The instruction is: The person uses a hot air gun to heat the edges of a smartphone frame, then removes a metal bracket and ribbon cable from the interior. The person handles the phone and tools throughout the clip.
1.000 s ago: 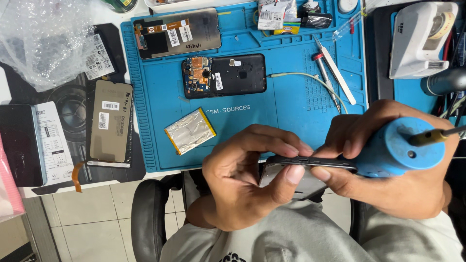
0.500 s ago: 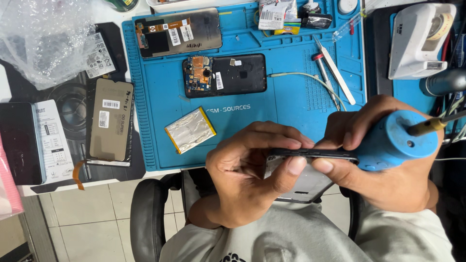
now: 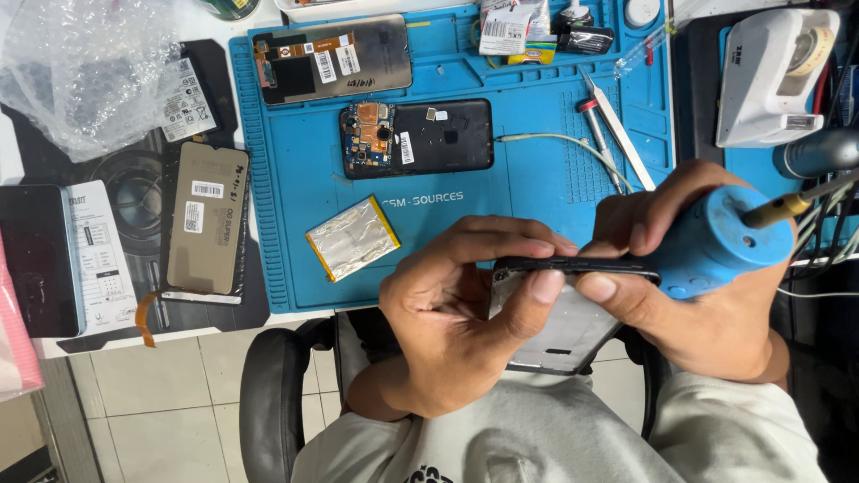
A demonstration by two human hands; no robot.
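My left hand (image 3: 456, 313) grips a thin black phone frame (image 3: 564, 322) by its upper edge, held on edge over my lap. My right hand (image 3: 689, 295) holds the frame's right end and also a blue cylindrical power tool (image 3: 716, 241) with a brass-coloured tip pointing right. On the blue work mat (image 3: 295, 268) beyond my hands lie an opened black phone (image 3: 420, 136) with its board exposed, a silver foil-wrapped battery (image 3: 352, 237) and a phone screen panel (image 3: 331, 58).
Tweezers and a small screwdriver (image 3: 613, 125) lie on the mat's right. A white device (image 3: 774, 76) stands at the far right. Left of the mat are a tan screen panel (image 3: 208, 219), a dark phone (image 3: 38, 259), bubble wrap (image 3: 85, 67). A chair armrest (image 3: 273, 402) is below.
Both hands have shifted slightly with the frame and blue tool; the grip stays the same. Things on the mat have not moved.
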